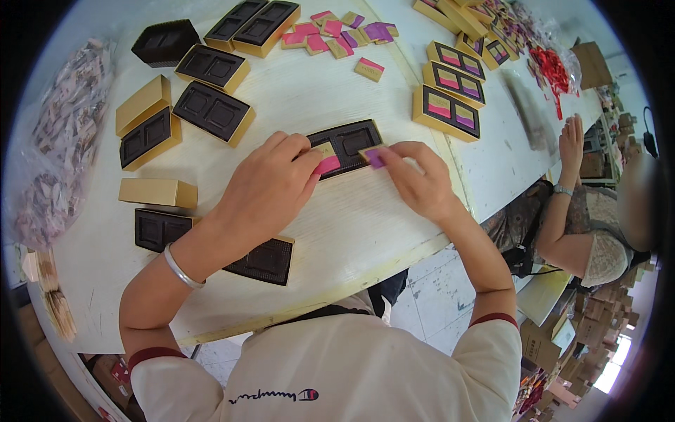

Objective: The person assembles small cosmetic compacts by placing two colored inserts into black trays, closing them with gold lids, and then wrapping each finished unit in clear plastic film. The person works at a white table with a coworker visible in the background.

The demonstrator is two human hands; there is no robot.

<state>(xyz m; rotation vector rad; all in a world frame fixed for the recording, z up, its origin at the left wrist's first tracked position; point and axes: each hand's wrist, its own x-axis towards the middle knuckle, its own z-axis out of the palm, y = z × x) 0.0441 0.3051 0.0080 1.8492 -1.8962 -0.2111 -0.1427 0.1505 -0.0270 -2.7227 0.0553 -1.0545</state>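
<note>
A gold box with a dark two-compartment tray point(351, 141) lies on the table in front of me. My left hand point(271, 179) pinches a small pink-and-gold square packet point(327, 161) over its left compartment; whether the packet touches the tray I cannot tell. At the right compartment's near edge, my right hand point(420, 179) grips a small purple-and-gold square packet point(375, 156) between thumb and fingers. Further back lies a loose pile of pink and purple packets point(339, 46), with a single pink-and-gold packet point(369, 69) nearer me. A dark tray point(264, 260) shows partly beneath my left forearm.
Several gold boxes with bare dark trays point(213, 112) stand at the left. On the right is a row of filled boxes point(450, 112). A clear bag of wrapped pieces point(60, 141) sits far left; red ribbon point(550, 74) lies far right. Another person point(587, 225) sits at the right edge.
</note>
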